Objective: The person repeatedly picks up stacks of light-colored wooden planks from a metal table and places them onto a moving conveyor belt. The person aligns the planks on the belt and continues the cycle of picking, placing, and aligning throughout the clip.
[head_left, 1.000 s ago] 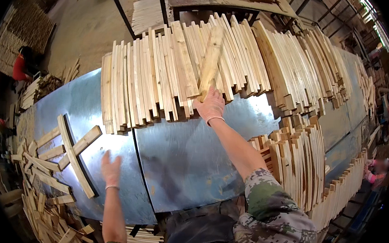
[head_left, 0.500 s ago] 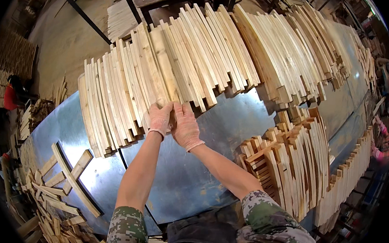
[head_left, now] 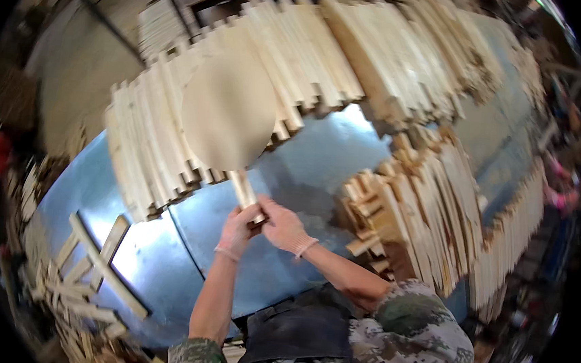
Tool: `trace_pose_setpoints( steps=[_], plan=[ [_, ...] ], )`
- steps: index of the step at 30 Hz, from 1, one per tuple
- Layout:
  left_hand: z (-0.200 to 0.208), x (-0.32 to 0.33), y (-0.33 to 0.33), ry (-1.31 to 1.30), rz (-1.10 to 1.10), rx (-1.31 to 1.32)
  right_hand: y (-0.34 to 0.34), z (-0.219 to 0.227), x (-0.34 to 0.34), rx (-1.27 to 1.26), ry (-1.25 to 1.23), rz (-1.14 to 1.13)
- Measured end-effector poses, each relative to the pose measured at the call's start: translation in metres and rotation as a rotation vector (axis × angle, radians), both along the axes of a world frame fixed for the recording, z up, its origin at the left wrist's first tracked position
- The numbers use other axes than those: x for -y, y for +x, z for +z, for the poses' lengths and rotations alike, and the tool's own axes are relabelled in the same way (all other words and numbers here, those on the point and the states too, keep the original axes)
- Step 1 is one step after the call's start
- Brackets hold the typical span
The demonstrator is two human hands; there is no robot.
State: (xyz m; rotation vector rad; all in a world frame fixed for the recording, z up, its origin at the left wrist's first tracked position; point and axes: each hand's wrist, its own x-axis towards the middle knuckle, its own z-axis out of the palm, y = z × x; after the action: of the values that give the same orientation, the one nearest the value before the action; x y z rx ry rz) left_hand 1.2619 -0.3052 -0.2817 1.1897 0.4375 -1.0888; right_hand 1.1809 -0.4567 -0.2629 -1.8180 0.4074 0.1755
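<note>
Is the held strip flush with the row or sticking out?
Sticking out: the strip reaches past the row to the left hand and right hand.

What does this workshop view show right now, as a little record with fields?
Left hand: grips a wooden strip by its near end
Right hand: at that same end
Surface: shiny metal tabletop
Beyond the hands: row of strips, side by side
Right side: stacked lumber
Left side: loose wooden pieces, some crossing
Unclear: the strip's far end, blurred
</note>
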Motion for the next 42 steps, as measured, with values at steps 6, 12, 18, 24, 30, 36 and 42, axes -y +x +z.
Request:
trace_pose_setpoints(
  steps=[6, 12, 18, 24, 30, 36, 42],
  plan=[
    [0.012, -0.019, -0.101, -0.026, 0.016, 0.114, -0.003, 0.053, 0.001, -0.139, 0.018, -0.075],
    [-0.005, -0.018, -0.187, 0.044, -0.100, 0.398, -0.048, 0.047, -0.018, 0.019, -0.325, -0.440],
    [0.040, 0.016, -0.227, -0.127, -0.353, 0.446, -0.141, 0.074, 0.017, 0.174, -0.530, -0.697],
    [0.070, 0.034, -0.243, -0.217, -1.326, 0.488, -0.256, 0.130, 0.065, -0.210, -0.676, -0.347],
    [0.039, -0.009, -0.224, -0.034, -1.218, 0.451, -0.360, 0.085, 0.102, -0.084, -1.086, -0.419],
    [0.013, -0.087, -0.184, 0.183, -1.043, 0.474, -0.386, 0.073, 0.096, -0.129, -1.245, -0.509],
    [-0.021, -0.144, -0.175, 0.253, -0.690, 0.361, -0.371, 0.082, 0.086, -0.329, -1.324, -0.458]
  ],
)
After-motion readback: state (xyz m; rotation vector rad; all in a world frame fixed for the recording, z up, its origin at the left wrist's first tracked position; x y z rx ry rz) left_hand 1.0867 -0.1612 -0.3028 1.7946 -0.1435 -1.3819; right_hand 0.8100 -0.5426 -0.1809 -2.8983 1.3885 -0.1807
